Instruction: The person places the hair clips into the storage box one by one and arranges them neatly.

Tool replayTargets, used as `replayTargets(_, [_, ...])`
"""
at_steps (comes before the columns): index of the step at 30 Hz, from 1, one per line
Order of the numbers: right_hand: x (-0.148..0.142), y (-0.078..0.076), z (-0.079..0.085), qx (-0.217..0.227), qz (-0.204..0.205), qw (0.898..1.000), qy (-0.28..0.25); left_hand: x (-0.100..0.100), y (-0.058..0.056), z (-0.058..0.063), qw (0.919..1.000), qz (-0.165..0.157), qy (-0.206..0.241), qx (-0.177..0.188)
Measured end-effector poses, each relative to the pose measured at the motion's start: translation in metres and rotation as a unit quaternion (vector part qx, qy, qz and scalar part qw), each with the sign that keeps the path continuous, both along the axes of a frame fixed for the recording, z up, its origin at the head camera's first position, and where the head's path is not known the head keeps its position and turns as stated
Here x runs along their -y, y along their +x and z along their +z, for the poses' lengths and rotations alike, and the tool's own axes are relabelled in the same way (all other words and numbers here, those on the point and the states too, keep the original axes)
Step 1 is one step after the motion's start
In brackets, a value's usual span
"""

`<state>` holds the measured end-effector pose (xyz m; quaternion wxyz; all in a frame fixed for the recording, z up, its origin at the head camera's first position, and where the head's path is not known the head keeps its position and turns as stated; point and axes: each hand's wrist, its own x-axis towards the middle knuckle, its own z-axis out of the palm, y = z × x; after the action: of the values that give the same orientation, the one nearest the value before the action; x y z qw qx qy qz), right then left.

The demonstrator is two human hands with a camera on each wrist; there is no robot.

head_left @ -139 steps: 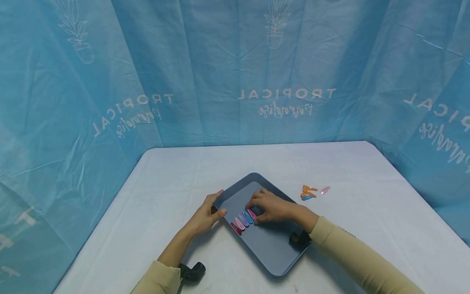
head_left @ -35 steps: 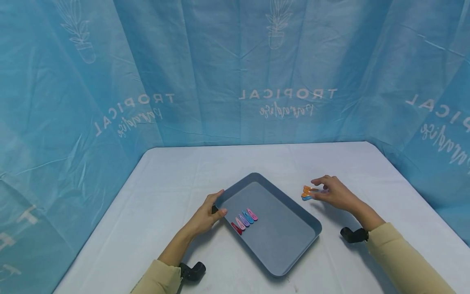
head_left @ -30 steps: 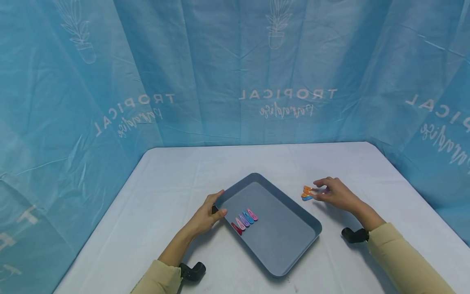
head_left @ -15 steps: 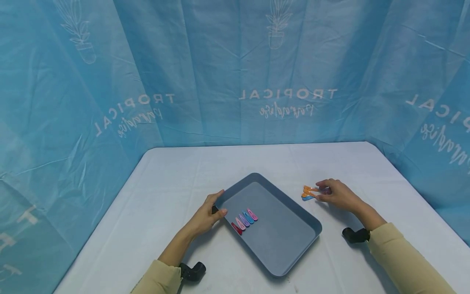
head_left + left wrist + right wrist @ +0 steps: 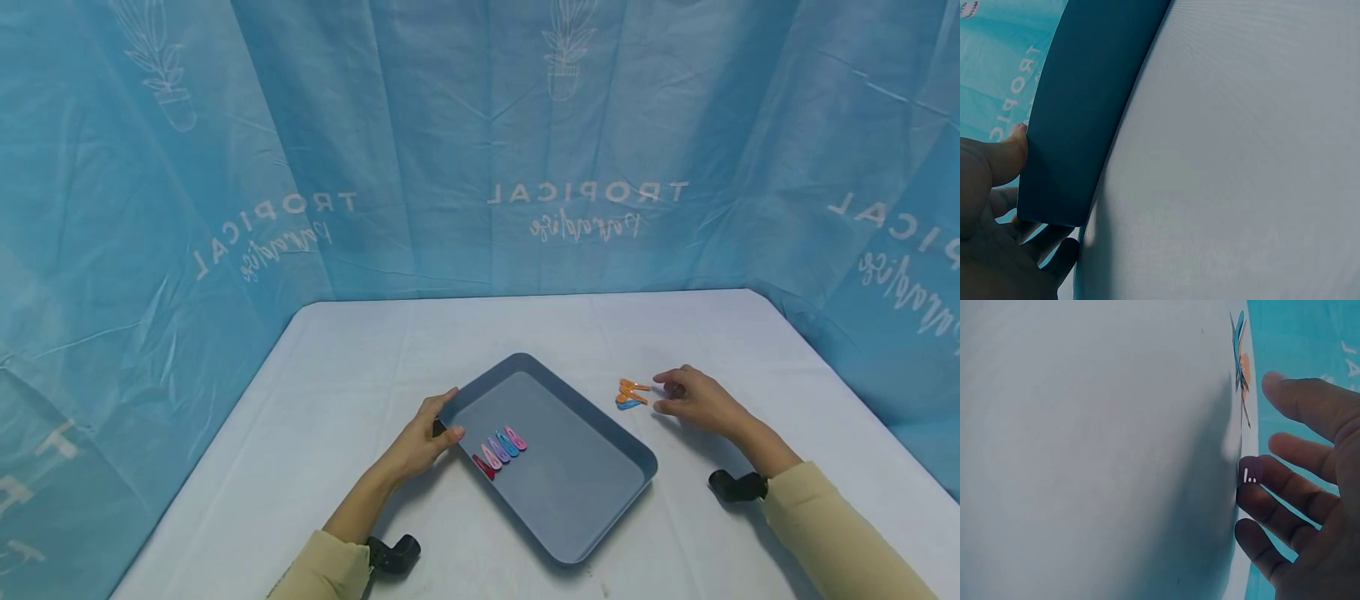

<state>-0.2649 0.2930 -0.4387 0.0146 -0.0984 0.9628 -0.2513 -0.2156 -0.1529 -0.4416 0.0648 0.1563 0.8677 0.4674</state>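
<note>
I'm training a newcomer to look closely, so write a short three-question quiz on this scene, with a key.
1. Multiple choice: which colour ends the row of clips closest to the wall of the tray?
A blue
B red
C purple

2. True or false: the left hand is at a corner of the tray.

3. Short answer: which hand is nearer to the orange clips lying outside the tray?

Key: 1. B, the red clip. 2. True. 3. The right hand.

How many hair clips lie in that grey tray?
5, in a row in the tray: red clip by its near-left side, then pale pink clip, purple clip, blue clip and bright pink clip. None looks hidden.
</note>
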Motion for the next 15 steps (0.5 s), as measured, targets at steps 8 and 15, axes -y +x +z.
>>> replayTargets(8, [-0.01, 0.004, 0.0, -0.007, -0.008, 1.0, 0.004, 0.0, -0.001, 0.0, 1.0, 0.0, 0.001, 0.002])
replayTargets(15, [-0.021, 0.0, -0.002, 0.003, -0.019, 1.0, 0.017, -0.001, 0.0, 0.001, 1.0, 0.001, 0.0, 0.0])
